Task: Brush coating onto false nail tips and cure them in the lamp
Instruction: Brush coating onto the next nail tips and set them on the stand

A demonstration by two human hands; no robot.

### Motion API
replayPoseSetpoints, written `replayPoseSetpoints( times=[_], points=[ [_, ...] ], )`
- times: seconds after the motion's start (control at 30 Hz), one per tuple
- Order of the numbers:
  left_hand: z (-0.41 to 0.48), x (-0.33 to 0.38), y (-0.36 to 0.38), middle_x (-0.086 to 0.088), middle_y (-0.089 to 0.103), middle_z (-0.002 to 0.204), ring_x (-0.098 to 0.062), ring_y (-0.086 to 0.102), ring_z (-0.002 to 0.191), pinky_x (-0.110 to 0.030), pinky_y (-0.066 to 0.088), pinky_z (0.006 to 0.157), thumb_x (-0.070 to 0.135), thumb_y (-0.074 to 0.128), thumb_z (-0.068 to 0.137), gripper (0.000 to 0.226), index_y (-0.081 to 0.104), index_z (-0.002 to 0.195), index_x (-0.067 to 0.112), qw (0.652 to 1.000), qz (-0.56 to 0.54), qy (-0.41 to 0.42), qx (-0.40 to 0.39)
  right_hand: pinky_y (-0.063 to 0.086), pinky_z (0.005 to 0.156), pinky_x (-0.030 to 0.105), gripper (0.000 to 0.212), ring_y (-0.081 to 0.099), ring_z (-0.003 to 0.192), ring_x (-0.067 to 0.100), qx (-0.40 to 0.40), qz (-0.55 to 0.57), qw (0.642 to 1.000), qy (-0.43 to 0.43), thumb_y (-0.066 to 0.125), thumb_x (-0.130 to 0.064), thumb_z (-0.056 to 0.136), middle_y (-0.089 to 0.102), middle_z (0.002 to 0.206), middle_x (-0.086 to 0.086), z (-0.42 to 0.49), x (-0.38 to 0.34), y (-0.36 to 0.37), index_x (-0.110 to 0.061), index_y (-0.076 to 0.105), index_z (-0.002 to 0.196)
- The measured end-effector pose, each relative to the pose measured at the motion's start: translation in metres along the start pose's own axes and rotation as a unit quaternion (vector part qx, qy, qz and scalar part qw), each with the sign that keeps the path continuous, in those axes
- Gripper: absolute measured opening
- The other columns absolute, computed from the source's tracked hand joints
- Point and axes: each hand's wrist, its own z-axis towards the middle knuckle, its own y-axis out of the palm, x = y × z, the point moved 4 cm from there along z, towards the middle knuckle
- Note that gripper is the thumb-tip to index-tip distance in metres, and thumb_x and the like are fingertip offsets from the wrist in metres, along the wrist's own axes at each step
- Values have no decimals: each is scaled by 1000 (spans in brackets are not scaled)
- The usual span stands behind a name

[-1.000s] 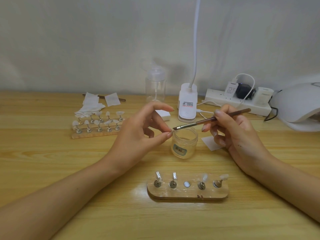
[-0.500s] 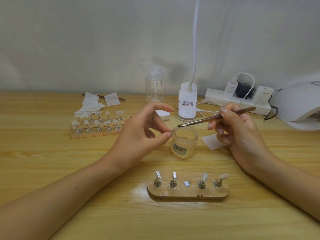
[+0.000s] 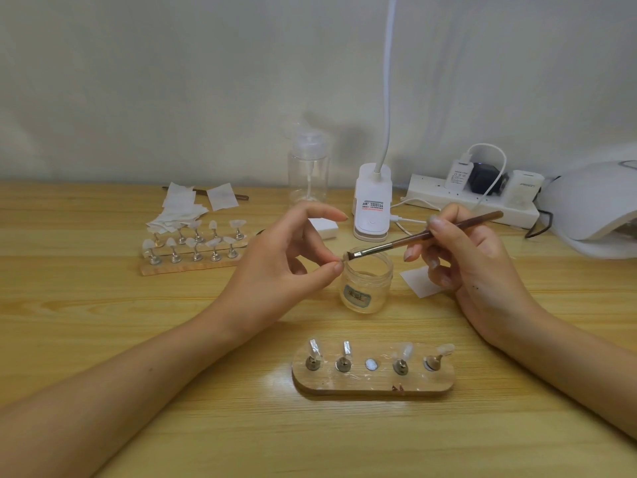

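Stand point(image 3: 372, 384) nearest: four posts loaded, middle slot bare. Left hand point(image 3: 275, 267) pinches one tip point(image 3: 344, 259) between thumb and forefinger, narrow grip, just over jar point(image 3: 367, 281) rim; tip itself barely visible, probably on its post. Right hand point(image 3: 475, 267) holds brush point(image 3: 424, 234) pencil-style. Bristles back on tip after lifting off half a second ago: fresh stroke, coating ongoing. Rack point(image 3: 193, 260) behind left, waiting. Lamp point(image 3: 593, 208) far right, curing not begun.

Curing lamp point(image 3: 596, 205) partly off-frame, right
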Motion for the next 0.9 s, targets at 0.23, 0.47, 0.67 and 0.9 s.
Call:
replayPoseSetpoints(
  times=[0.23, 0.47, 0.67, 0.9],
  points=[
    [0, 1, 2, 8, 63, 75, -1, 63, 71, -20, 44, 54, 0, 74, 88, 44, 61, 122, 24, 1000, 1, 1, -2, 32, 43, 16, 19, 46, 54, 9, 5, 5, 1000, -22, 56, -32, 87, 69, 69, 5, -1, -4, -1, -20, 46, 77],
    [0, 2, 2, 8, 63, 74, -1, 63, 73, -23, 46, 56, 2, 74, 88, 43, 61, 122, 24, 1000, 5, 0, -1, 32, 42, 16, 18, 45, 52, 9, 25, -20, 999, 3, 57, -28, 89, 68, 66, 8, 0, 0, -2, -17, 47, 79],
    [0, 2, 1, 9, 64, 75, -2, 64, 75, -23, 47, 58, 2, 74, 88, 43, 61, 122, 25, 1000, 14, 0, 4, 30, 43, 17, 20, 45, 53, 9, 14, 0, 1000, -27, 55, -31, 90, 69, 69, 5, -1, -4, -2, -19, 46, 77],
    [0, 2, 2, 10, 64, 75, -3, 65, 76, -26, 48, 58, 1, 74, 88, 44, 61, 121, 26, 1000, 19, 1, 3, 30, 42, 17, 20, 43, 52, 10, 4, -18, 1000, -22, 58, -34, 84, 69, 67, 8, -1, -3, 1, -19, 47, 77]
  ],
)
